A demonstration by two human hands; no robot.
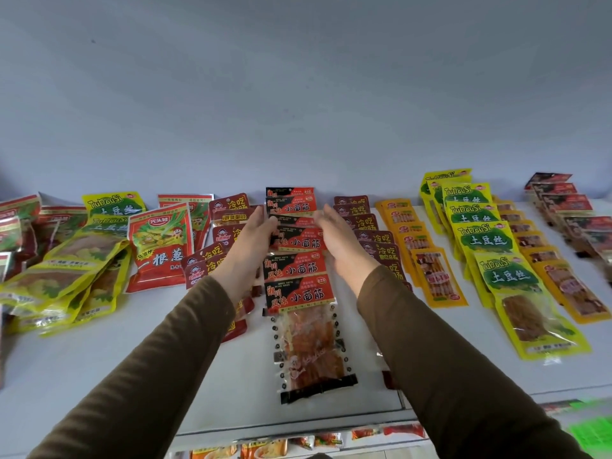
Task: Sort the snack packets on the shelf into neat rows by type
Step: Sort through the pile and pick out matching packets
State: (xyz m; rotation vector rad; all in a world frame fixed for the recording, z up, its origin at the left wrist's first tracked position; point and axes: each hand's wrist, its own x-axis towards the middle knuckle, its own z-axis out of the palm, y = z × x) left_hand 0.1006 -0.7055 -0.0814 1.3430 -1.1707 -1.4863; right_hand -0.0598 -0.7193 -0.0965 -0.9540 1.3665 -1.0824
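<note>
A row of red-and-black snack packets (pixel 298 266) runs from the shelf's back to its front in the middle. My left hand (pixel 255 236) lies with straight fingers against the row's left edge. On the right edge, my right hand (pixel 337 240) does the same, so both hands flank the packets near the row's far half. Dark-red packets (pixel 374 240) form a row just right of my right hand, and more of them (pixel 228 213) lie under and beside my left hand. Orange packets (pixel 427 260) and green-yellow packets (pixel 490 240) stand in rows further right.
A loose heap of yellow packets (pixel 76 270) and a big red packet (pixel 160 243) lie at the left. More orange packets (pixel 563 283) and dark packets (pixel 563 200) sit at the far right. The white shelf (pixel 132 352) has a front edge above a lower shelf of goods (pixel 298 442).
</note>
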